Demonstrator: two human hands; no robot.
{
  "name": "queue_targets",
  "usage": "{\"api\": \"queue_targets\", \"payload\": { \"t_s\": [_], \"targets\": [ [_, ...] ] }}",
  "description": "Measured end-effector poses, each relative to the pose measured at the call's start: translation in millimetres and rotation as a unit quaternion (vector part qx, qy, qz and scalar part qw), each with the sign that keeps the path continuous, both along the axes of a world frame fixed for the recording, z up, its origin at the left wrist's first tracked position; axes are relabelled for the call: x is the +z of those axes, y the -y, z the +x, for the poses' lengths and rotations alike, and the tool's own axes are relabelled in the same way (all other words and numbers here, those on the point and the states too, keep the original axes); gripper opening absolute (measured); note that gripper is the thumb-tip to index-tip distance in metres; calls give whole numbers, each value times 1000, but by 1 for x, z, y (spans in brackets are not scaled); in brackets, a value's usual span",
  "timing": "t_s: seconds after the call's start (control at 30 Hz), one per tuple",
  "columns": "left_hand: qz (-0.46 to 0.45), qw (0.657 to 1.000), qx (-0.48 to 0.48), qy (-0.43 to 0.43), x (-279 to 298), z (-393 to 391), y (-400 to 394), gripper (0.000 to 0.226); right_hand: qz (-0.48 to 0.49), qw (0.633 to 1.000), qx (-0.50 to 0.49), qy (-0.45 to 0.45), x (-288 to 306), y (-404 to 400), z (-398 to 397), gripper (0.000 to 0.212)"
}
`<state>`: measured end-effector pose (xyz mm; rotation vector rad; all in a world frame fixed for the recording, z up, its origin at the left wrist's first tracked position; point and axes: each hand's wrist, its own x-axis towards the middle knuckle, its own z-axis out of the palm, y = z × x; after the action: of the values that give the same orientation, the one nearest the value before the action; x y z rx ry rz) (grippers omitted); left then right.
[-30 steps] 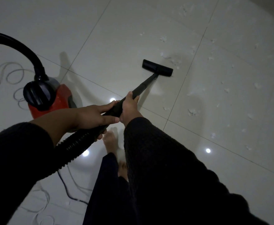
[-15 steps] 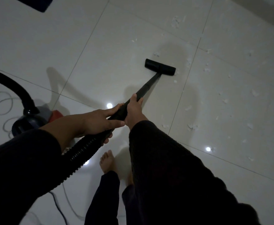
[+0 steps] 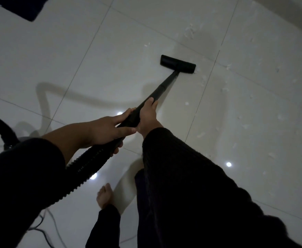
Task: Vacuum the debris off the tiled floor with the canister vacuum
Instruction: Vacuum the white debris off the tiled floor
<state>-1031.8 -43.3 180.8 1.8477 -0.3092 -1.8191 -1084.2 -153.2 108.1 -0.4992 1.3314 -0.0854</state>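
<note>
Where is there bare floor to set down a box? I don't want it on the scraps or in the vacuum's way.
Bare tiles lie left of the floor nozzle, between the dark mat at the top left and the hose. Right of the wand it is crowded with white debris. Cables clutter the bottom left near the bare foot.

Both arms reach forward in dark sleeves. The left hand curls its grip around the wand; the right hand grips it just beyond.
</note>
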Motion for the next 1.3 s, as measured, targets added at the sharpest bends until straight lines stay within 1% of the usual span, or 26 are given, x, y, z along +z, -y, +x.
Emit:
{"api": "queue_targets", "payload": {
  "t_s": [0.13,0.3,0.47,0.7,0.97,1.1,1.3],
  "targets": [
    [4,1000,11,-9,6,15,42,70,18,999,-19,19,-1,43,15,51],
    [2,1000,17,-5,12,29,83,67,28,998,-31,36,-3,86,29,55],
    [5,1000,18,5,13,47,112,66,18,999,-26,29,-5,113,48,55],
    [1,1000,11,14,2,94,143,66,7,998,-52,34,-9,144,93,55],
    [-25,999,-16,23,-9,166,184,64,-42,999,-19,10,-12,183,162,55],
    [-32,999,-35,18,-12,194,199,65,-42,999,-24,-3,-13,198,188,56],
    [-42,999,-20,-2,-16,223,236,63,-45,998,-35,-14,-18,235,218,55]
  ]
}}
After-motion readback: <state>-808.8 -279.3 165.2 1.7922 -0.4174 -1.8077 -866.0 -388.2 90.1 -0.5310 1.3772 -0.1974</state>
